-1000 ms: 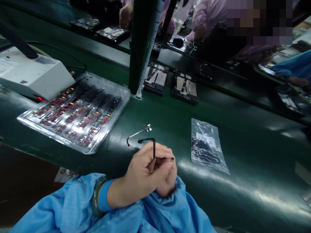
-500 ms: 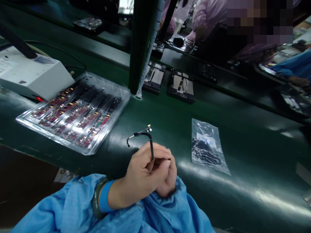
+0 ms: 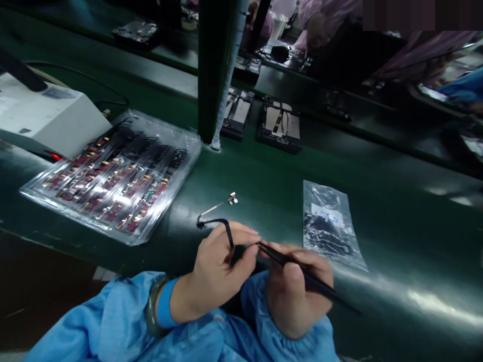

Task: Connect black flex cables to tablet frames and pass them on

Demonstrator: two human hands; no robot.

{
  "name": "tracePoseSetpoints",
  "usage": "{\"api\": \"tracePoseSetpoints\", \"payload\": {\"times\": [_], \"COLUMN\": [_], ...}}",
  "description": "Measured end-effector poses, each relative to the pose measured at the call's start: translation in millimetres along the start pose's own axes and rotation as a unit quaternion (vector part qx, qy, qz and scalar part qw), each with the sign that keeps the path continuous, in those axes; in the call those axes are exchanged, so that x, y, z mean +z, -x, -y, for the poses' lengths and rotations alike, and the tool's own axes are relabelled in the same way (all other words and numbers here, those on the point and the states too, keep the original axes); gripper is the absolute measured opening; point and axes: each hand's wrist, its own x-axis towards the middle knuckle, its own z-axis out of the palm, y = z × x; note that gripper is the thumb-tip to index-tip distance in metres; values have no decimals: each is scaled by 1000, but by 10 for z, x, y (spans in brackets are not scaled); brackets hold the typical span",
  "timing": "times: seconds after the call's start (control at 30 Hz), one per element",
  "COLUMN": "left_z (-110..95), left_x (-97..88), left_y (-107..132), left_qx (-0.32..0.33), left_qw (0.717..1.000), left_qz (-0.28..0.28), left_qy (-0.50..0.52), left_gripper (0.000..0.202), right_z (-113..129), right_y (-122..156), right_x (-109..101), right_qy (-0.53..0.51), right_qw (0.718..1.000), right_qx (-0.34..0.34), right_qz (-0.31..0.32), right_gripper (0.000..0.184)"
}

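Observation:
My left hand [image 3: 217,274] pinches a thin black flex cable [image 3: 225,230] that curves up and to the left out of the fingers. My right hand [image 3: 296,291] is closed round black tweezers [image 3: 298,274], whose tips meet the cable at my left fingertips. A second flex cable [image 3: 217,206] with a small gold connector lies on the green belt [image 3: 377,201] just beyond my hands. Both arms wear blue sleeves, and a dark bangle sits on the left wrist.
A clear plastic tray [image 3: 113,176] of several flex parts lies to the left, beside a white machine box [image 3: 49,118]. A small plastic bag [image 3: 332,223] of black parts lies to the right. Two dark fixtures [image 3: 281,125] sit behind a green post [image 3: 211,70]. Other people work across the belt.
My right hand has come out from behind the left and moved right, now showing the tweezers. The cable in my left hand has tilted further left. The camera view shifted slightly.

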Motion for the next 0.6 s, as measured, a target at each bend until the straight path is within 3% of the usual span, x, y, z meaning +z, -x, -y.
{"api": "tracePoseSetpoints", "payload": {"times": [0.13, 0.37, 0.6], "left_z": [26, 68, 80], "left_x": [-13, -9, -8], "left_y": [9, 41, 34], "left_qx": [1, -5, -42], "left_qw": [1000, 1000, 999], "left_qz": [18, 22, 32], "left_qy": [-18, -18, 2], "left_gripper": [18, 20, 14], "right_z": [45, 99, 110], "right_y": [38, -10, -26], "right_x": [40, -80, -59], "right_qy": [56, 136, 175], "right_qw": [996, 979, 968], "right_qx": [-70, -119, -150], "right_qz": [-20, 90, 101], "right_gripper": [22, 45, 46]}}
